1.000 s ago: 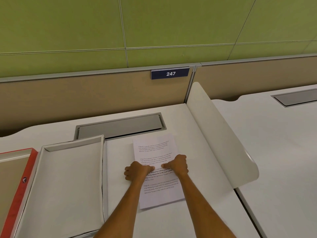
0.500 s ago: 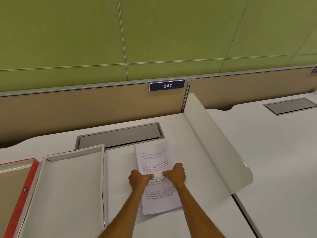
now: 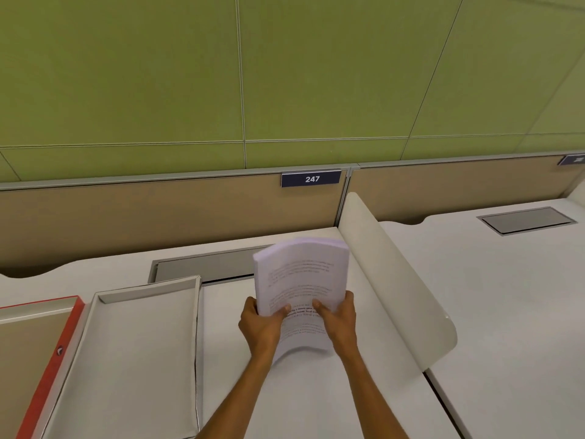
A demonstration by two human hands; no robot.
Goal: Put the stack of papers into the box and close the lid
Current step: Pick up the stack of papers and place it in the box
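Note:
A thick stack of printed white papers is lifted off the desk, tilted up and bowed. My left hand grips its left edge and my right hand grips its right edge, thumbs on the top sheet. To the left lies the open white box, shallow, with nothing visible inside. Further left, its red-edged lid lies open flat, brown inside, partly cut off by the frame edge.
A grey cable hatch is set into the white desk behind the box. A curved white divider rises just right of the papers. A brown partition with a "247" sign closes the back.
The papers lay flat on the desk under both hands a second ago. Now both hands have gripped the stack's sides and raised it, its far end tilting upward.

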